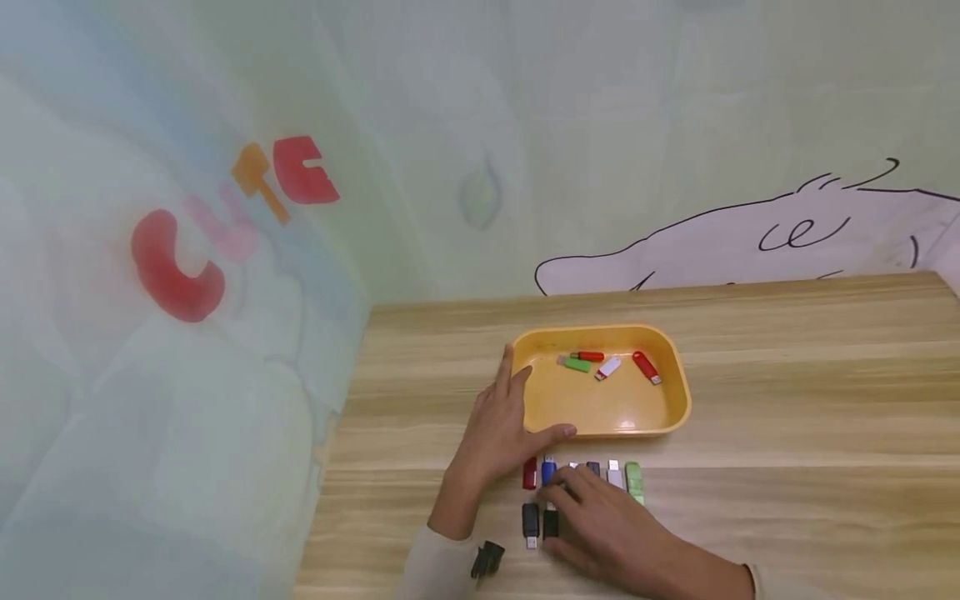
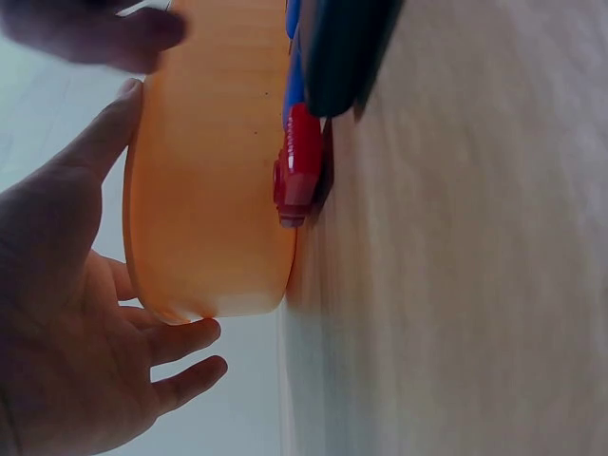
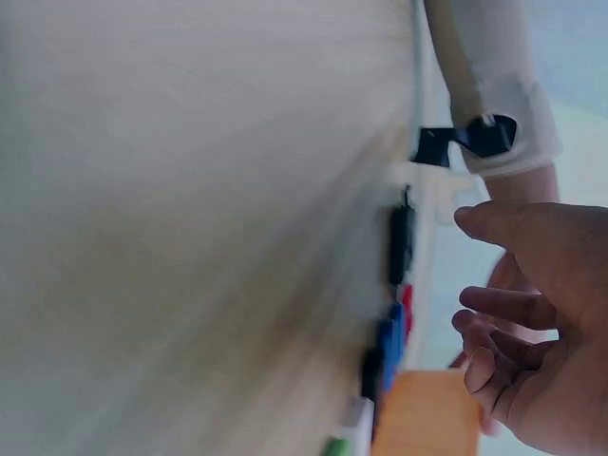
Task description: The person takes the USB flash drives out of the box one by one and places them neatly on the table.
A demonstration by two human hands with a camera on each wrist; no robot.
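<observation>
My left hand [image 1: 498,421] spreads around the left end of a yellow plastic bin [image 1: 678,392], fingers along the side and thumb by the front rim. Inside lie a green USB stick [image 1: 577,364], a white-and-red one [image 1: 608,368] and two red ones [image 1: 647,364]. My right hand [image 1: 611,525] hovers over USB sticks laid out in front of the bin, its fingers loosely bent and nothing visible between them. Beneath it a black USB stick [image 1: 551,523] shows between index finger and thumb. Another black stick [image 1: 531,518] lies just left. The right hand partly covers the rows.
The back row holds a dark red USB stick [image 1: 529,473], a blue one [image 1: 549,471], a grey one [image 1: 615,475] and a light green one [image 1: 634,479]. Walls border the wooden table [image 1: 810,400] behind and at left. A black clip [image 1: 488,559] sits by the left sleeve.
</observation>
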